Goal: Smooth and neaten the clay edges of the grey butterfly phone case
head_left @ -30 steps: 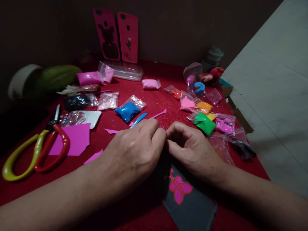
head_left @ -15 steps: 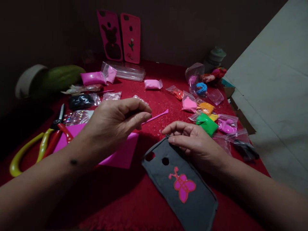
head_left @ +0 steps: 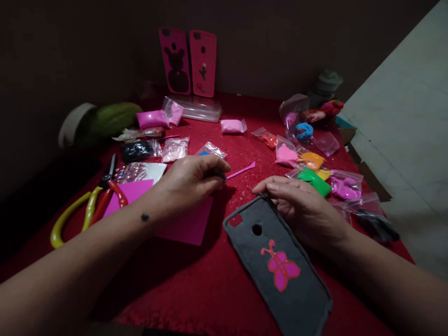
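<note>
A phone case covered in dark grey clay lies tilted on the red cloth, with a pink butterfly outlined in orange on its back. At its top right corner my right hand is closed, thumb and fingers pinching the edge where a bit of grey clay sticks up. My left hand hovers to the left of the case, over a sheet of pink paper. Its fingers are curled in a pinch; something small and dark shows at the tips, too unclear to name. A pink clay tool lies just beyond those fingertips.
Scissors with red and yellow handles lie left. Bags of coloured clay, including green and black, ring the work area. Two decorated cases lean against the wall behind a clear case. The table edge is at right.
The whole view has shifted, so things appear farther right and slightly lower. My left hand has dropped a little and its fingers curl more. My right hand stays at the case's corner.
</note>
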Demonstrator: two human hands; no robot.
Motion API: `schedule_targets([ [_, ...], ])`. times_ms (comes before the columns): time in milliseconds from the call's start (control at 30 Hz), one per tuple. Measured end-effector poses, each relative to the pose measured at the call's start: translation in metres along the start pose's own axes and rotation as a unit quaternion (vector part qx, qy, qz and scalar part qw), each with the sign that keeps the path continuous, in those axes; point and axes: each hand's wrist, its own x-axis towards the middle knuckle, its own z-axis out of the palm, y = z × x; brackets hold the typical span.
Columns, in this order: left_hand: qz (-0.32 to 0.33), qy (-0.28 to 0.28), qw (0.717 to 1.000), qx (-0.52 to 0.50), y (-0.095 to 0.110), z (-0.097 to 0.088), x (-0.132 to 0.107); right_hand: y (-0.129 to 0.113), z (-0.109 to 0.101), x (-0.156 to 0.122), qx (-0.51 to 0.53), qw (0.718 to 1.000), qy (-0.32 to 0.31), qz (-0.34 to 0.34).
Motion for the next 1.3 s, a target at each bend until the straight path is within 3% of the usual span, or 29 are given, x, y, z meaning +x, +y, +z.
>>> schedule_targets([
  [133, 0.096, 0.011, 0.986, 0.134, -0.008, 0.005, -0.001, 0.001, 0.000, 0.002, 0.004, 1.000, 0.002, -0.028],
  [267, 0.120, 0.010, 0.979, 0.163, -0.008, 0.006, -0.001, 0.002, 0.001, 0.003, 0.027, 0.998, -0.010, -0.052],
  [367, 0.130, 0.027, 0.975, 0.176, -0.006, 0.006, -0.001, 0.001, 0.001, 0.001, 0.040, 0.999, -0.014, -0.021],
  [467, 0.124, 0.047, 0.974, 0.182, -0.004, 0.003, -0.001, 0.000, 0.001, 0.000, 0.041, 0.999, -0.006, 0.005],
  [633, 0.073, 0.079, 0.982, 0.156, 0.001, -0.011, -0.002, 0.000, 0.001, 0.002, 0.022, 1.000, 0.007, -0.008],
  [800, 0.039, 0.040, 0.991, 0.124, -0.004, -0.025, -0.003, 0.002, 0.002, 0.003, 0.029, 0.999, 0.022, -0.025],
  [967, 0.017, 0.014, 0.986, 0.166, -0.011, -0.022, 0.000, 0.006, 0.001, 0.002, 0.047, 0.999, 0.012, -0.018],
  [1300, 0.091, 0.029, 0.963, 0.251, -0.020, -0.011, 0.007, 0.006, -0.003, -0.002, 0.071, 0.997, 0.000, 0.001],
])
